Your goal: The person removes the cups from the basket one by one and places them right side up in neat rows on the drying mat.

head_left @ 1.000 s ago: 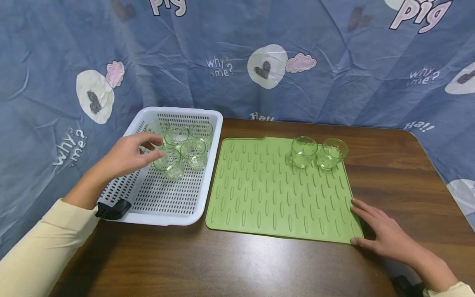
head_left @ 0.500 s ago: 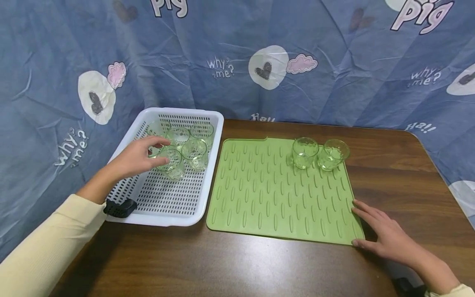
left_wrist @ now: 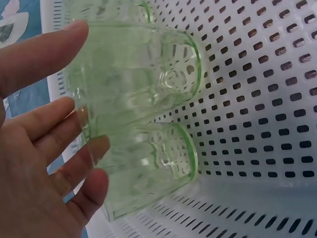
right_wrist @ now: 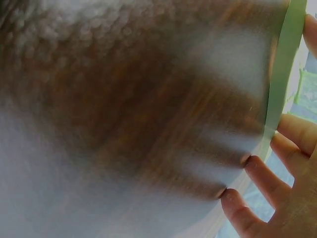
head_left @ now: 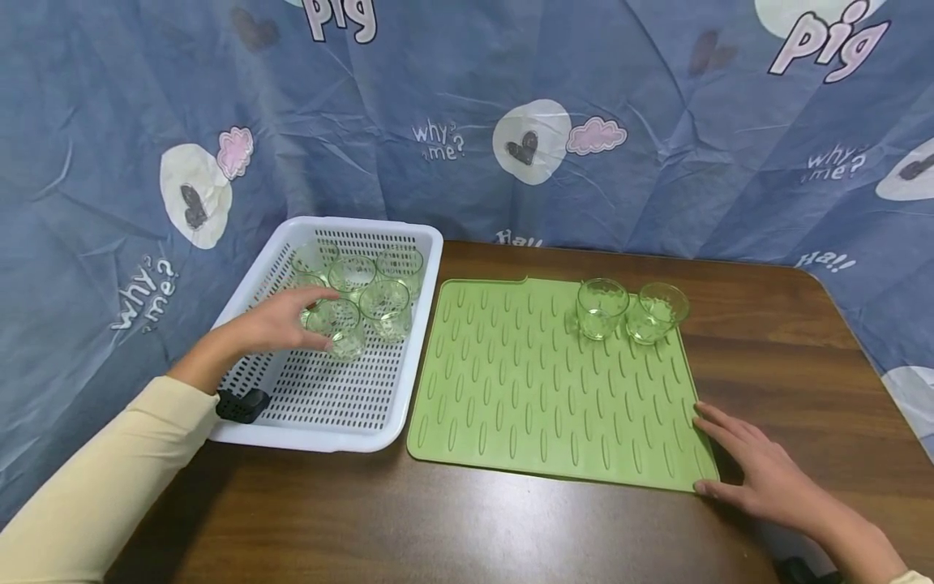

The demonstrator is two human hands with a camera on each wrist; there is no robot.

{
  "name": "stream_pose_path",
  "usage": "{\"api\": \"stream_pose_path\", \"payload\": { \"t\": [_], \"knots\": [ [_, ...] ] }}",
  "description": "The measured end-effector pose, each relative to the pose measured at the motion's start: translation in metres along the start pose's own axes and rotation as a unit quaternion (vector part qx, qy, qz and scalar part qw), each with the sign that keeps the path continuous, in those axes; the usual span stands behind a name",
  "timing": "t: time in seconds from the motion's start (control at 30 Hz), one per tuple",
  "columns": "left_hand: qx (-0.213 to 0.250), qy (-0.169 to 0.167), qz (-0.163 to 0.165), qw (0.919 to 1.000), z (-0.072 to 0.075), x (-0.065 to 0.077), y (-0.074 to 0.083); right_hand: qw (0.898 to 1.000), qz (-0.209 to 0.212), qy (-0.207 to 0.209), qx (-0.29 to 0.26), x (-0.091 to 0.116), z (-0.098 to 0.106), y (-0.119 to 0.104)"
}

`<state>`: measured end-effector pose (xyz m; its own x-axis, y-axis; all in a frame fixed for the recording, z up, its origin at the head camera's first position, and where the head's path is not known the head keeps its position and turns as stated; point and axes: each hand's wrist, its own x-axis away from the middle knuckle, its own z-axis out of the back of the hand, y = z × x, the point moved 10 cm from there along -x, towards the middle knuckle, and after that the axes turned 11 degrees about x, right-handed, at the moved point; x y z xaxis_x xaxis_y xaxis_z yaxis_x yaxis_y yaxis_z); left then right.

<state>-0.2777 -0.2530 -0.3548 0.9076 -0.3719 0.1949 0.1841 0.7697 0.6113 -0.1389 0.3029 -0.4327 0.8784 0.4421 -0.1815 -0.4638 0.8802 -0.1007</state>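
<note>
My left hand [head_left: 280,323] is over the white basket [head_left: 430,324], thumb and fingers spread on either side of the nearest green-tinted glass [head_left: 346,341]. The left wrist view has the thumb [left_wrist: 64,42] overlapping the rim end of that glass [left_wrist: 143,69], the fingers lying near its other side; firm contact cannot be made out. Other glasses [head_left: 390,312] stand close together around it in the basket. At the right, my right hand [head_left: 777,478] rests with extended fingers at the side edge of the green ridged mat [head_left: 540,397]. Its fingertips touch the mat edge and tabletop.
Two more glasses, one [head_left: 601,308] beside another [head_left: 657,314], stand at the mat's back right corner. A brown wooden table [head_left: 467,527] carries the basket and mat. Behind it hangs a blue printed cloth [head_left: 452,97].
My left hand has moved right and slightly down, from beside the nearest glass to astride its rim. The right hand stays at the mat edge. The view has tilted up slightly.
</note>
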Motion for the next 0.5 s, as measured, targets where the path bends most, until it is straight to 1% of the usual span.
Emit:
{"api": "stream_pose_path", "payload": {
  "t": [0.1,0.17,0.33,0.43,0.5],
  "knots": [
    [-0.01,-0.005,-0.012,0.9999,-0.004,-0.002,0.003,1.0,0.002,0.003,0.002,0.001,0.0,0.0],
    [-0.025,-0.002,-0.018,0.9995,-0.005,-0.002,0.004,1.0,0.005,0.007,0.003,0.001,0.0,-0.001],
    [-0.089,0.016,-0.02,0.9957,-0.004,-0.001,0.008,1.0,0.009,0.014,0.002,0.002,0.0,-0.001],
    [-0.117,0.033,-0.039,0.9918,-0.003,0.0,0.013,1.0,0.007,0.011,-0.001,0.001,-0.001,0.0],
    [-0.118,0.04,-0.059,0.9905,-0.004,-0.001,0.017,1.0,0.005,0.007,-0.002,0.001,-0.001,0.001]
  ]
}}
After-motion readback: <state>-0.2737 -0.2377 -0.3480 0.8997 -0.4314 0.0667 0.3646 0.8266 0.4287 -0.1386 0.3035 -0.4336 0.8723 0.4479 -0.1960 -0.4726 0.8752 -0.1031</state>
